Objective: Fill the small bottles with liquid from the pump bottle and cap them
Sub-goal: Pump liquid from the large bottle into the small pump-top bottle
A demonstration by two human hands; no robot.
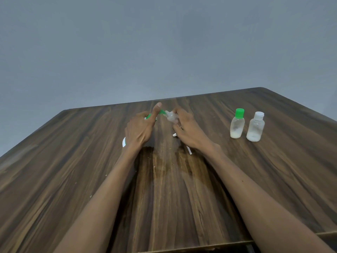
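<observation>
My left hand (141,128) covers the green pump head (161,112) of the pump bottle (124,142); the bottle is mostly hidden under the hand, and my thumb sticks up. The green nozzle points right into the mouth of a small clear bottle (172,117), which my right hand (186,129) grips tilted toward the nozzle. Two small bottles stand capped at the right, each with whitish liquid at the bottom: one with a green cap (237,124) and one with a white cap (255,127).
Everything sits on a dark wooden table (73,161). A small white piece (174,135) shows under my right hand and a thin white piece (189,150) lies by my right wrist. The far table edge meets a grey wall.
</observation>
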